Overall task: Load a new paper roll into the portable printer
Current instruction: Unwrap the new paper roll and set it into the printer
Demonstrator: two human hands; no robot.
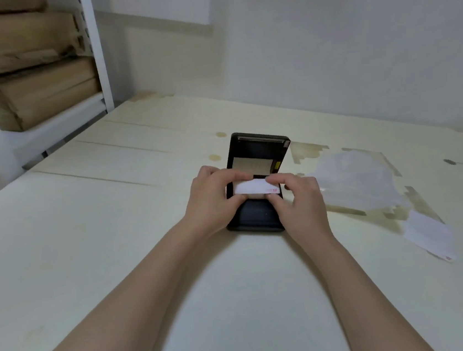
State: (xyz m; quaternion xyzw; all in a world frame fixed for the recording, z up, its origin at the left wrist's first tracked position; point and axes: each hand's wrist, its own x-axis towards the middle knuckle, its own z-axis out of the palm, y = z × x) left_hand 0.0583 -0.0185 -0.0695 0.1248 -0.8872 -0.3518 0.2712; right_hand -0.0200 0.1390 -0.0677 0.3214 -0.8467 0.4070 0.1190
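Note:
A black portable printer [254, 221] lies on the cream table with its lid [259, 150] swung open and standing away from me. A white paper roll [254, 187] with small red print on its right end sits over the printer's open compartment. My left hand [212, 199] pinches the roll's left end between thumb and fingers. My right hand [296, 199] pinches its right end the same way. Both hands hide the compartment's edges and part of the roll.
A crumpled clear plastic wrapper [355, 181] lies right of the printer. A white paper slip [430, 235] with a red mark lies further right, near me. Brown cardboard boxes [29, 80] fill a white shelf [94, 49] at the back left. The table [85, 220] has stains and tape residue.

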